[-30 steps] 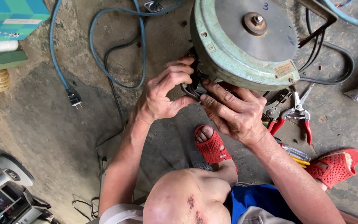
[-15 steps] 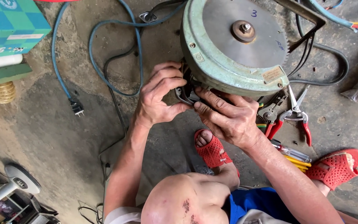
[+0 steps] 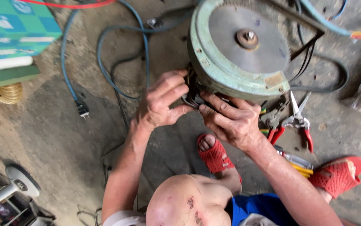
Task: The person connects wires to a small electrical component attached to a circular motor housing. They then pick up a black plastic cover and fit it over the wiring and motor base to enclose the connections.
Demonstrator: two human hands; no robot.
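A round pale-green motor housing (image 3: 214, 62) with a grey metal face and a central shaft stands on the concrete floor. At its lower left edge a bundle of dark wires (image 3: 192, 98) comes out. My left hand (image 3: 160, 104) pinches these wires with thumb and fingers. My right hand (image 3: 230, 119) meets it from the right, its fingertips on the same wires under the housing rim. Exactly how the wires are held is partly hidden by my fingers.
Red-handled pliers (image 3: 277, 129) and cutters (image 3: 300, 121) lie right of my right hand. A blue cable with a black plug (image 3: 82, 109) loops at left. My feet in red sandals (image 3: 214, 155) (image 3: 339, 175), a green box (image 3: 9, 29) and a coil of gold wire (image 3: 4, 93) are around.
The view has drifted, so the motor sits lower and more to the right. My hands stay on the wires at the housing's edge, fingers shifting slightly.
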